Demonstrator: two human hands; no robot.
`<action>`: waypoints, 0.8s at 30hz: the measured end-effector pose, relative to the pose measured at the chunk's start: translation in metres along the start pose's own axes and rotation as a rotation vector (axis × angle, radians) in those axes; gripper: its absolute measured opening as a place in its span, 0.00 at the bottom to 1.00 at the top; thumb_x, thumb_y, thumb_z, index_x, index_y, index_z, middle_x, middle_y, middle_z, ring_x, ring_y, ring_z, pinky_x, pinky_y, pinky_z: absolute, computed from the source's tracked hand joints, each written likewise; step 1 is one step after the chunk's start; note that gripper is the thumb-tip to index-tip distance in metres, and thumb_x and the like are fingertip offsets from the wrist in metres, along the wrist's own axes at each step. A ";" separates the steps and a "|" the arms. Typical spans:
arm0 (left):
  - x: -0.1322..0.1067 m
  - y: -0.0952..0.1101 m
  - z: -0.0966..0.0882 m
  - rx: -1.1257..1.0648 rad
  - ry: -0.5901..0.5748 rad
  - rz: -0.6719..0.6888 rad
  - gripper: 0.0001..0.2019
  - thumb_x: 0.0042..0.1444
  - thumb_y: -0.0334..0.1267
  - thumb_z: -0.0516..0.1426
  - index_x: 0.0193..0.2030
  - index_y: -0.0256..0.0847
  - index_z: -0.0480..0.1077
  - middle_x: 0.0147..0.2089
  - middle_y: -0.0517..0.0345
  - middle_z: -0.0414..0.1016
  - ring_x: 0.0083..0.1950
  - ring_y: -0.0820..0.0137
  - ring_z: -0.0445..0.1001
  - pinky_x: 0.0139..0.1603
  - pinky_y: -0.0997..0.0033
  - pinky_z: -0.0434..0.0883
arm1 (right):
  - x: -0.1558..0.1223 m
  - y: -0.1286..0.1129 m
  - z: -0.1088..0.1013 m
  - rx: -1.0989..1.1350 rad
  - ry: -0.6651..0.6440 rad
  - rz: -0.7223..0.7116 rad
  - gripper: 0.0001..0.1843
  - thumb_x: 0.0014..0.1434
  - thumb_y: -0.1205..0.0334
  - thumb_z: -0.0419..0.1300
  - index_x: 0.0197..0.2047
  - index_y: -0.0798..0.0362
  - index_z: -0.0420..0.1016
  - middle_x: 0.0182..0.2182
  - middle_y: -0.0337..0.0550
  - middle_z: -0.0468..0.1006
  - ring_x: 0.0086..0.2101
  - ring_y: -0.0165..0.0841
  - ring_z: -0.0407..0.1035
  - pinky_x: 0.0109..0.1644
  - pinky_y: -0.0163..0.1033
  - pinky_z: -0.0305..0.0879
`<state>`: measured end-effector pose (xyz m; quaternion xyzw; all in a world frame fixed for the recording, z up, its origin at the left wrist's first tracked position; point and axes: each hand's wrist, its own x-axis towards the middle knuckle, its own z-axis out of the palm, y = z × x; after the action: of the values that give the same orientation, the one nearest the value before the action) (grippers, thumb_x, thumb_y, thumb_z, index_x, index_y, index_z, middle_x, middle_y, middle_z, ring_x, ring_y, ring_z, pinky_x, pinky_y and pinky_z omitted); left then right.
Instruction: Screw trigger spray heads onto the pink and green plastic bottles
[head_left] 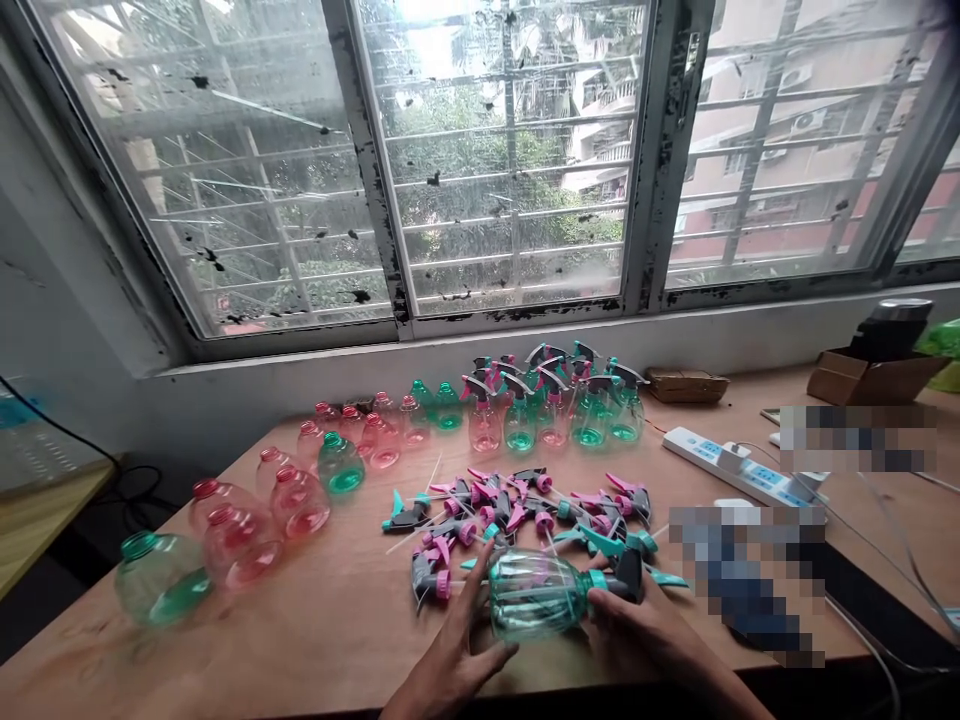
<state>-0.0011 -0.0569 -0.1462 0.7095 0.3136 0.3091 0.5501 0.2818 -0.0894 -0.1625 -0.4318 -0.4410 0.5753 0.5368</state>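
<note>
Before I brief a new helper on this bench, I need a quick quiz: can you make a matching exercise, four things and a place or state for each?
Things
1. Held bottle
2. Loose heads
3. Power strip
4. Bottles with heads

Places and states
A. Upright, below the window
B. On its side, neck at the right hand
C. At the right, plugs in it
D. Strewn over the table

Pairs: 1-B, 2-D, 3-C, 4-A
</note>
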 end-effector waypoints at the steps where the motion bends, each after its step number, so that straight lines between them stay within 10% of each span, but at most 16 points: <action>1: 0.000 0.001 0.001 0.012 0.000 -0.001 0.49 0.59 0.48 0.65 0.76 0.60 0.35 0.80 0.56 0.43 0.78 0.53 0.48 0.77 0.49 0.47 | 0.001 0.000 -0.001 -0.004 0.005 -0.005 0.25 0.50 0.45 0.73 0.41 0.48 0.68 0.22 0.34 0.79 0.22 0.34 0.72 0.30 0.41 0.68; 24: -0.001 0.010 0.000 -0.030 0.009 -0.070 0.53 0.53 0.52 0.68 0.76 0.55 0.38 0.80 0.56 0.42 0.79 0.49 0.42 0.77 0.48 0.47 | -0.002 -0.008 0.005 -0.008 -0.013 -0.019 0.20 0.50 0.46 0.73 0.36 0.49 0.74 0.22 0.33 0.76 0.22 0.33 0.69 0.31 0.39 0.67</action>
<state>-0.0009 -0.0600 -0.1368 0.6884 0.3364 0.2976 0.5696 0.2786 -0.0917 -0.1534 -0.4258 -0.4511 0.5711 0.5377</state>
